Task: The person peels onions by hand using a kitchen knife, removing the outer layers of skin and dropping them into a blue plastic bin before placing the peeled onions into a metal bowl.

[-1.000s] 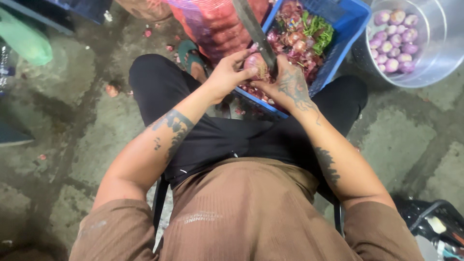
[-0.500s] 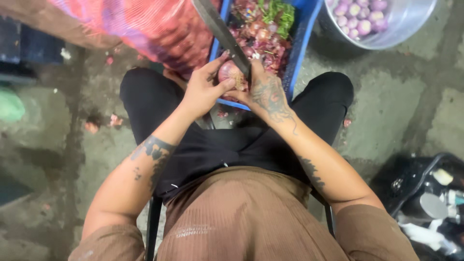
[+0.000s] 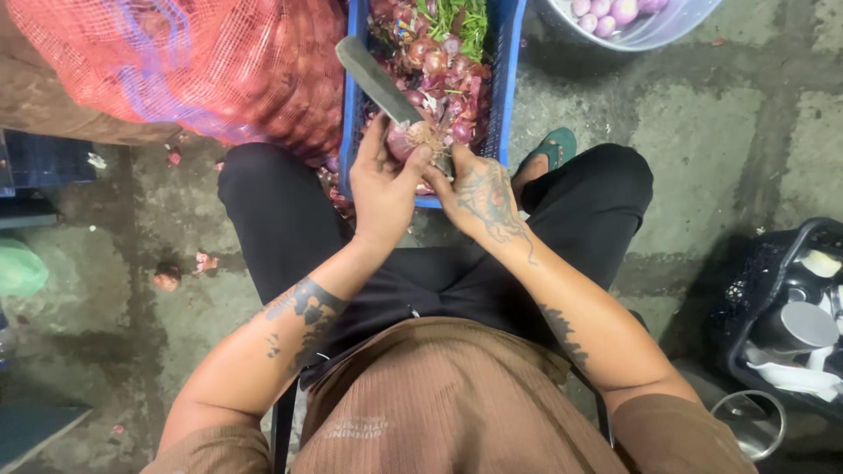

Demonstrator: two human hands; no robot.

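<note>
Head view: left hand (image 3: 382,189) pinched a half-peeled onion (image 3: 408,139) at 12 o'clock, right hand (image 3: 479,195) gripped the knife (image 3: 379,81) over the blue crate (image 3: 512,79) of peels. Bowl (image 3: 654,31) at 1 held few peeled; sack (image 3: 176,61) at 11 looked full.

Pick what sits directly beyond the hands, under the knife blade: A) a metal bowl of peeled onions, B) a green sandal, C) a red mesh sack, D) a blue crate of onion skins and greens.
D: the blue crate of skins and greens lies just past both hands.
</note>
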